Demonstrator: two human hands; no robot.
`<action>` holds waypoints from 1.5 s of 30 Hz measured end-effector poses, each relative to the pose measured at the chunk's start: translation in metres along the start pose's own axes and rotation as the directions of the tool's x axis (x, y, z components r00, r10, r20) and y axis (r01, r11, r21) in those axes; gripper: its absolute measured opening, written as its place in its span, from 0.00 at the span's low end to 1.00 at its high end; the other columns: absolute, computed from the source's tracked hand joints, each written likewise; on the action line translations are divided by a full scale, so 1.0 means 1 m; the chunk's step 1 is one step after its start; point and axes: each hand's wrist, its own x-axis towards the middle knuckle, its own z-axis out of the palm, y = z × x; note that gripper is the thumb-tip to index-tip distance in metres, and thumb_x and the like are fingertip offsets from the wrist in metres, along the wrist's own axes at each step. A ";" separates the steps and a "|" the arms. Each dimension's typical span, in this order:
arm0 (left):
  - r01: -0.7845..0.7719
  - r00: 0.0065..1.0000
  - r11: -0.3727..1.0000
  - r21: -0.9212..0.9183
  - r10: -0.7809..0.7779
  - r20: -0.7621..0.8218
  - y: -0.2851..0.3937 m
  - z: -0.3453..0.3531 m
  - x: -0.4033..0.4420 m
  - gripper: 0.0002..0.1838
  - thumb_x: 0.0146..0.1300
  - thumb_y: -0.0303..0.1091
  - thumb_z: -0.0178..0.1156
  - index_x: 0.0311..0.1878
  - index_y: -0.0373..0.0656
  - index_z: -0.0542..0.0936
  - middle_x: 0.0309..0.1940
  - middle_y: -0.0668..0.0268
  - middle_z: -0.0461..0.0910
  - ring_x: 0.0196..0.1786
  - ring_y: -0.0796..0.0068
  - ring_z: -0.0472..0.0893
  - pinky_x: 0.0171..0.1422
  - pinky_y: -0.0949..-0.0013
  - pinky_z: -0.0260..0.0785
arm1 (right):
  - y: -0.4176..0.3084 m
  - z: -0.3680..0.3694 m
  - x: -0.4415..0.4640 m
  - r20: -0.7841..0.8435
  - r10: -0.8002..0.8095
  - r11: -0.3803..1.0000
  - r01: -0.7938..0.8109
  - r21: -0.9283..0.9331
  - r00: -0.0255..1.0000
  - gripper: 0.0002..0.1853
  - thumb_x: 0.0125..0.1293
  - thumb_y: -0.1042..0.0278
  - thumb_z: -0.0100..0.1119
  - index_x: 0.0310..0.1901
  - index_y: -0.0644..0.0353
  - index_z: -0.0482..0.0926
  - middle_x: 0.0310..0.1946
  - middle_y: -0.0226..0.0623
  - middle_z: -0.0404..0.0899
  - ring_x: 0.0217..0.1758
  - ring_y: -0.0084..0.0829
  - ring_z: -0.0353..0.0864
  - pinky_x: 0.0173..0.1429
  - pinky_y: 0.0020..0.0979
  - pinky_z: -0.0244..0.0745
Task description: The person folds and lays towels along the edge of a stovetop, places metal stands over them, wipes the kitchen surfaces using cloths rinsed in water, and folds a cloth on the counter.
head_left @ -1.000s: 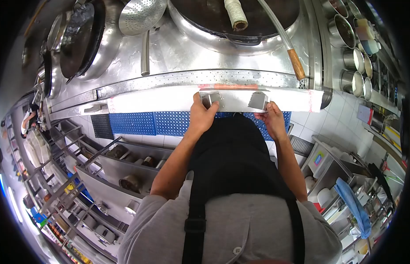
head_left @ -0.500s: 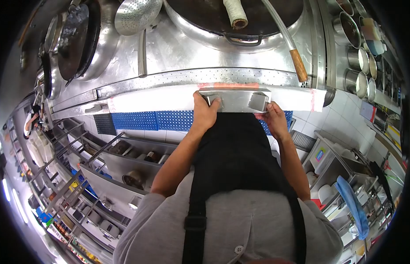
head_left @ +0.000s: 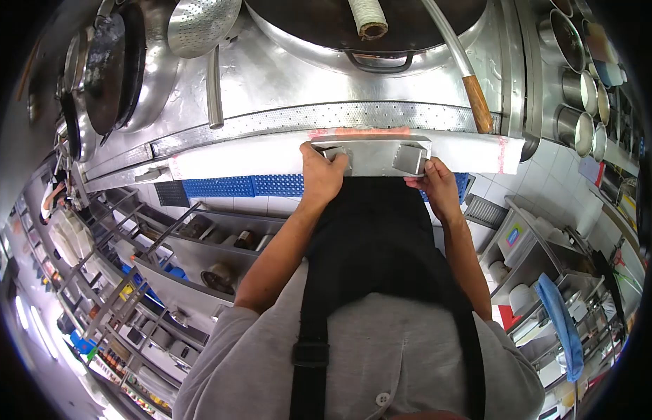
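Note:
A flat metal piece with two raised brackets [head_left: 371,157] lies level across the front of the steel counter, over a long white cloth [head_left: 242,155] with red marks. My left hand [head_left: 323,175] grips its left end, the thumb on the left bracket. At its right end, my right hand [head_left: 437,183] pinches the edge beside the right bracket. Behind the cloth runs a perforated metal strip [head_left: 270,122].
A large wok [head_left: 326,28] holds a wrapped roll [head_left: 369,17]; a wooden-handled tool [head_left: 476,101] leans across its rim. A perforated ladle [head_left: 200,28] and pans [head_left: 105,77] sit left. Metal pots [head_left: 577,91] line the right. Another person [head_left: 54,196] stands far left.
The view has shifted slightly, so the counter and wok appear a little further left and higher. Both hands keep hold of the metal piece, which stays nearly in place.

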 end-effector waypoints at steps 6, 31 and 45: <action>-0.075 0.996 0.996 0.053 0.078 -0.052 -0.020 0.011 0.015 0.30 0.61 0.35 0.70 0.51 0.20 0.64 0.44 0.36 0.74 0.49 0.42 0.79 0.58 0.49 0.71 | 0.000 0.002 0.001 -0.033 -0.006 1.000 0.006 0.008 0.999 0.17 0.84 0.59 0.47 0.56 0.67 0.76 0.45 0.43 0.85 0.44 0.34 0.89 0.52 0.35 0.88; -0.094 0.975 0.975 0.201 0.049 0.217 -0.051 -0.003 0.056 0.49 0.62 0.61 0.67 0.65 0.18 0.67 0.64 0.34 0.72 0.68 0.33 0.72 0.73 0.47 0.66 | -0.027 0.007 -0.002 -0.175 -0.688 0.404 0.171 -0.899 0.705 0.16 0.63 0.70 0.72 0.51 0.67 0.85 0.36 0.45 0.88 0.40 0.36 0.91 0.47 0.35 0.85; -0.603 0.789 0.779 0.169 0.614 -0.012 -0.026 0.031 0.052 0.17 0.75 0.41 0.52 0.58 0.47 0.84 0.43 0.57 0.90 0.47 0.54 0.87 0.59 0.57 0.76 | 0.020 0.138 0.035 0.467 -0.346 -0.496 0.264 -0.827 0.813 0.55 0.49 0.31 0.76 0.67 0.69 0.67 0.61 0.49 0.70 0.70 0.48 0.66 0.79 0.48 0.56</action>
